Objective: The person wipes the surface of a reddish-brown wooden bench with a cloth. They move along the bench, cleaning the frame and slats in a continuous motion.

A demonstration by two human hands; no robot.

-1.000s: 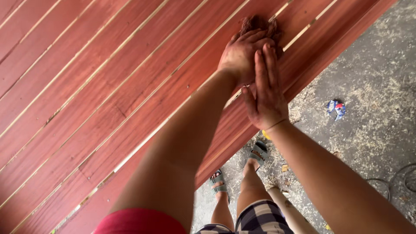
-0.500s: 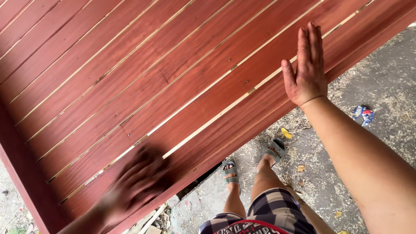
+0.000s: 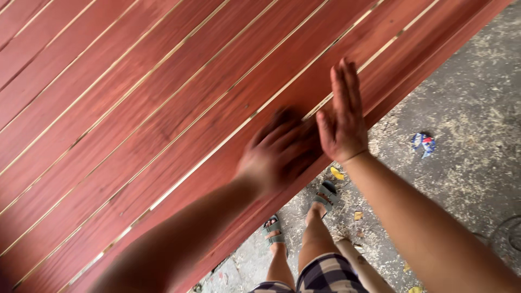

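A large panel of reddish-brown wooden slats with thin pale gaps fills most of the view and runs diagonally. My right hand lies flat on the slats near the panel's lower edge, fingers straight and holding nothing. Just left of it, my left hand rests palm-down on the wood and almost touches the right hand. Motion blur hides whether anything is under its fingers.
Below the panel's edge is rough grey concrete ground strewn with sawdust. My feet in grey sandals stand close to the edge. A small blue-and-red scrap of wrapper and some yellow leaves lie on the ground.
My left hand has swept along the slats from the lower left up to beside my right hand. My right hand stays flat on the panel.
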